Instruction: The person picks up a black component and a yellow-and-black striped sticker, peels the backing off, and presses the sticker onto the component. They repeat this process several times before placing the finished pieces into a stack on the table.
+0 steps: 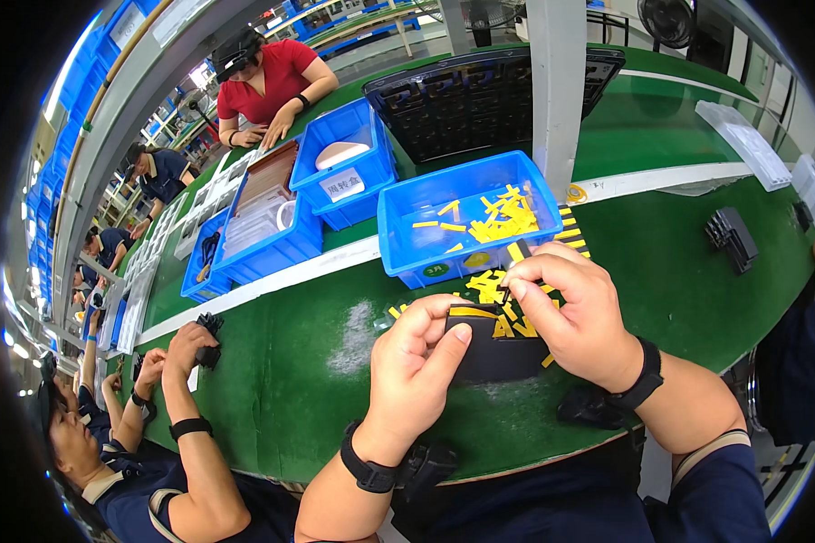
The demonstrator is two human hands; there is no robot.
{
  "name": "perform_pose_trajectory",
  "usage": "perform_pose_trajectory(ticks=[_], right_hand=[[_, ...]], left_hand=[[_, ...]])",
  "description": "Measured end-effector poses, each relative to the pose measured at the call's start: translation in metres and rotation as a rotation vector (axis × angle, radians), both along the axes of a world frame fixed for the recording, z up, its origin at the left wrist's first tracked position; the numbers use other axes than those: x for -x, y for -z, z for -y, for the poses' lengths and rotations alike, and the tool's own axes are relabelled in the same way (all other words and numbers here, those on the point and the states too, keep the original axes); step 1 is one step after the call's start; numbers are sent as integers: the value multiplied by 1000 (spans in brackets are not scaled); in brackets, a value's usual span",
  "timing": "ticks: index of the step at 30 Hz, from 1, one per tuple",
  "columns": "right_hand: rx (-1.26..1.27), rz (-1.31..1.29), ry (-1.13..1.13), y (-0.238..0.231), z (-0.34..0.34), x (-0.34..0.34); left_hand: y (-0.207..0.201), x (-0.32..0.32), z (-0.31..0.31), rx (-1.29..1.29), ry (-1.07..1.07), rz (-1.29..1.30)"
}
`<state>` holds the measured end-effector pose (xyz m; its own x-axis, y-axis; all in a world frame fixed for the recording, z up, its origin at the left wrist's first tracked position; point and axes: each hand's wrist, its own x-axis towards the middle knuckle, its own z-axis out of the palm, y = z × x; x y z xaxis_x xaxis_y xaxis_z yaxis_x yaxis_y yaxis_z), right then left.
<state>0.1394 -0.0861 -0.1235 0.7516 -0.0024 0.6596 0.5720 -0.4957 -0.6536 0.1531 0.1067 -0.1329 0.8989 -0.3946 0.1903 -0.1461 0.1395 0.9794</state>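
My left hand is closed on a small flat black piece, thumb in front and fingers behind. A yellow strip runs along the top edge of this piece. Just to its right, my right hand pinches a small strip that shows yellow at the top and dark lower down. Loose yellow strips lie heaped between and beneath my hands. Some rest on a flat black sheet on the green table. Beyond my hands stands a blue bin holding more yellow strips.
More blue bins stand at the far left. A grey post rises behind the bin, beside a large black tray. Black parts lie on the right. A co-worker's hands hold black parts at left; a person in red sits opposite.
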Motion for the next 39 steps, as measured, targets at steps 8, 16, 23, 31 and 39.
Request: perform_pose_trajectory(ticks=[8,16,23,31,39], right_hand=[[244,253,112,-5,-8,8],[307,298,134,-4,-3,7],[295,-19,43,3,6,-4],[208,-182,-241,5,-8,3],[63,-136,-104,12,-9,6]], left_hand=[[-3,2,4,-147,-141,200],[-3,-6,-9,-355,-266,332],[-16,-64,-80,-1101,-787,480],[-4,-21,-11,-499,-114,586],[6,-25,-9,-266,-26,-14]])
